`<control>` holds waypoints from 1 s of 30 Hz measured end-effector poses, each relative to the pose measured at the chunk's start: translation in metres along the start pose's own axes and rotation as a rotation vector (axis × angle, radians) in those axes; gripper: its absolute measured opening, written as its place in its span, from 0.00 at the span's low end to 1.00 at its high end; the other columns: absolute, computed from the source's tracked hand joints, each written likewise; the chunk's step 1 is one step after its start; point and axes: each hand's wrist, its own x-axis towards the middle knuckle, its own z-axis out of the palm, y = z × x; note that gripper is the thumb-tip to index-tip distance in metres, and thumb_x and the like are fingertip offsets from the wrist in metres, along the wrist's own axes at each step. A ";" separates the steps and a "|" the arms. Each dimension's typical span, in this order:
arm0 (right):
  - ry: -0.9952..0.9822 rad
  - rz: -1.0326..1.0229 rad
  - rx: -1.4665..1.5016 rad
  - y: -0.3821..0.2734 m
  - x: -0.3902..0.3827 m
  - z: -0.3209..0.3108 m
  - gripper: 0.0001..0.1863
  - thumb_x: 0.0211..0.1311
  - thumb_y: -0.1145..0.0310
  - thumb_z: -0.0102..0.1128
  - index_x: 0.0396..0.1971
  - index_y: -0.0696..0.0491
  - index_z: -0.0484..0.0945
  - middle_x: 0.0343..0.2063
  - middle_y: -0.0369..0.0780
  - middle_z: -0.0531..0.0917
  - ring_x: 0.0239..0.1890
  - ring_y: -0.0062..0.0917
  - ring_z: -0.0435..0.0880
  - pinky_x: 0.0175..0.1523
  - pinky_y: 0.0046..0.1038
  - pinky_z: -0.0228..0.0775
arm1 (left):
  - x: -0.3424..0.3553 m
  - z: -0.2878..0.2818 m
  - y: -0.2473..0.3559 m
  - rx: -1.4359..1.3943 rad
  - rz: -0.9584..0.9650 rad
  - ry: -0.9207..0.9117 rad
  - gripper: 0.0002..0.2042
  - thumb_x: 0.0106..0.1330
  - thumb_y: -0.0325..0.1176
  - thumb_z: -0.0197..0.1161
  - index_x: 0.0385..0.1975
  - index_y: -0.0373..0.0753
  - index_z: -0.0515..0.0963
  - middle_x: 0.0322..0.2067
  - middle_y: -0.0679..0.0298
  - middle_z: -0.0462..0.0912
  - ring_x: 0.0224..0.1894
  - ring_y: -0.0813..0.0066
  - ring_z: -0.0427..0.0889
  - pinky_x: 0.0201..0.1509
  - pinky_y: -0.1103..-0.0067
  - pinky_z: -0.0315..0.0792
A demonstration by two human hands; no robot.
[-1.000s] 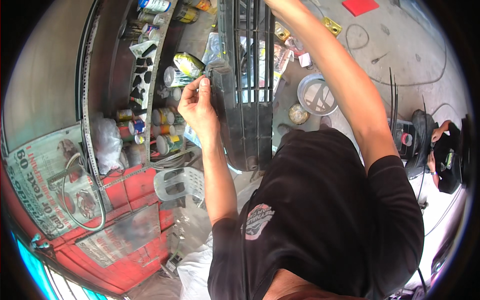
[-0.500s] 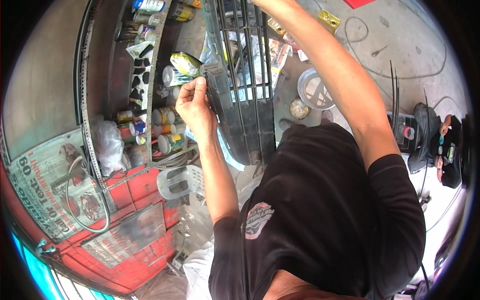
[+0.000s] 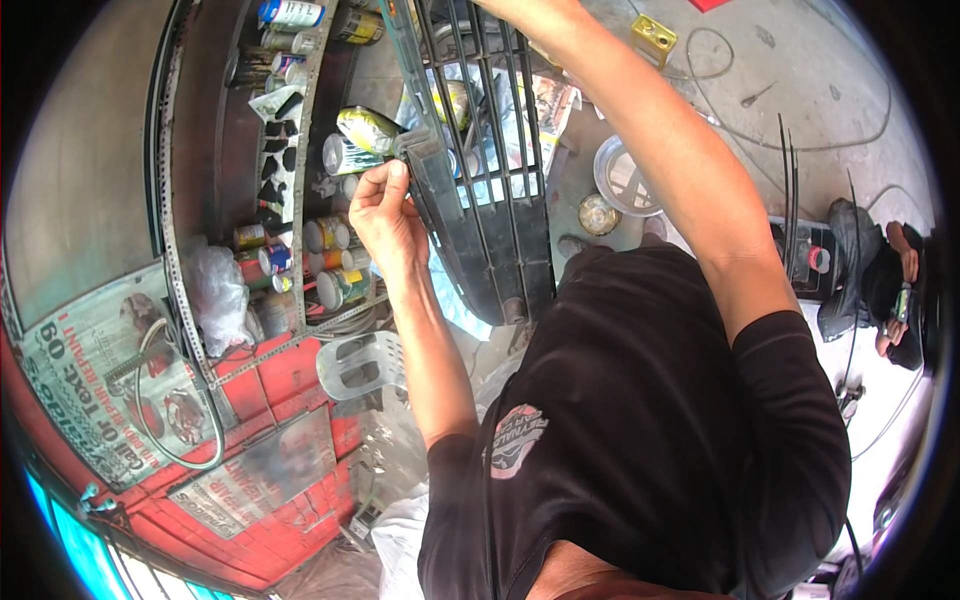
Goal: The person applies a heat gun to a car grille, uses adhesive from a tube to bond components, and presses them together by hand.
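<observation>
Pinching the edge of a long black slatted plastic grille (image 3: 478,248), left hand (image 3: 388,215) nearly closed; right hand out of view, grip can't be told. Grille sits right of shelved multicoloured cylindrical cans (image 3: 343,288).

Metal shelf (image 3: 305,140), red wall (image 3: 270,545) left of your left hand (image 3: 390,215); gray chair (image 3: 385,365) below it; gray floor (image 3: 800,60) right.

Left fingers (image 3: 372,182) pinched, right arm (image 3: 665,155) outstretched

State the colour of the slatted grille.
The slatted grille is black, best seen in the head view.
</observation>
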 end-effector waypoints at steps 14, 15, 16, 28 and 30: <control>-0.013 -0.005 0.021 -0.004 -0.007 0.001 0.70 0.48 0.39 0.78 0.77 0.61 0.41 0.67 0.62 0.61 0.71 0.52 0.60 0.74 0.52 0.56 | -0.008 -0.019 -0.003 0.023 -0.042 -0.021 0.05 0.68 0.24 0.67 0.41 0.33 0.82 0.35 0.61 0.87 0.35 0.78 0.85 0.42 0.81 0.79; -0.004 0.016 0.027 -0.004 -0.008 0.003 0.68 0.48 0.41 0.78 0.77 0.62 0.43 0.67 0.61 0.62 0.71 0.51 0.61 0.74 0.51 0.56 | -0.008 -0.022 -0.004 0.021 -0.056 -0.025 0.05 0.69 0.25 0.67 0.41 0.33 0.82 0.36 0.61 0.87 0.36 0.77 0.85 0.43 0.81 0.79; -0.009 0.026 0.027 -0.004 -0.009 0.003 0.68 0.48 0.41 0.78 0.77 0.62 0.43 0.67 0.61 0.62 0.71 0.51 0.61 0.74 0.51 0.56 | -0.008 -0.024 -0.004 0.018 -0.069 -0.030 0.05 0.69 0.25 0.66 0.41 0.33 0.82 0.36 0.61 0.87 0.37 0.77 0.85 0.44 0.81 0.80; -0.012 -0.008 0.063 -0.004 -0.012 0.000 0.65 0.49 0.42 0.78 0.76 0.61 0.47 0.64 0.59 0.68 0.70 0.48 0.65 0.73 0.46 0.60 | -0.007 -0.019 0.004 -0.134 -0.170 -0.019 0.05 0.63 0.20 0.69 0.38 0.33 0.83 0.35 0.65 0.86 0.35 0.83 0.81 0.44 0.88 0.73; -0.022 -0.059 0.121 0.000 -0.010 -0.003 0.65 0.49 0.42 0.78 0.76 0.61 0.47 0.64 0.59 0.69 0.70 0.48 0.66 0.73 0.46 0.60 | -0.007 -0.016 0.008 -0.161 -0.188 -0.023 0.05 0.63 0.19 0.69 0.38 0.33 0.83 0.35 0.64 0.87 0.37 0.83 0.82 0.46 0.87 0.74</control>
